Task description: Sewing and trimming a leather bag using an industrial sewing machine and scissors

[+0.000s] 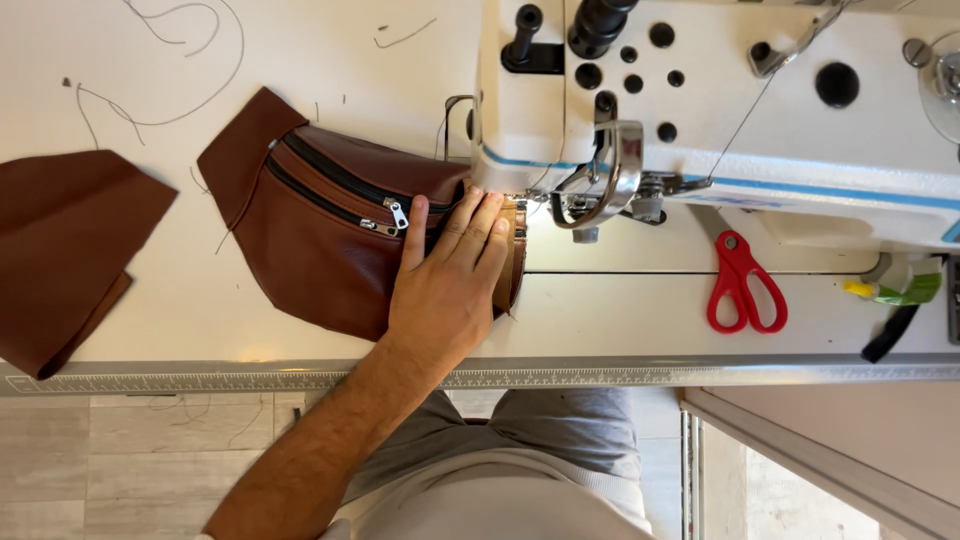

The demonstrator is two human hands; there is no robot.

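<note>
Leather pouch (330, 235) | left hand (445, 285) flat, fingers spread | at needle

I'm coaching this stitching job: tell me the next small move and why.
Probably ease the brown leather pouch toward the needle, since the left hand lies flat on its right end, fingertips at the presser foot of the sewing machine.

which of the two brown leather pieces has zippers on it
The bag under the left hand, right by the sewing machine. It has two black zippers across its front. The other piece, at the table's left edge, is plain folded leather.
</note>
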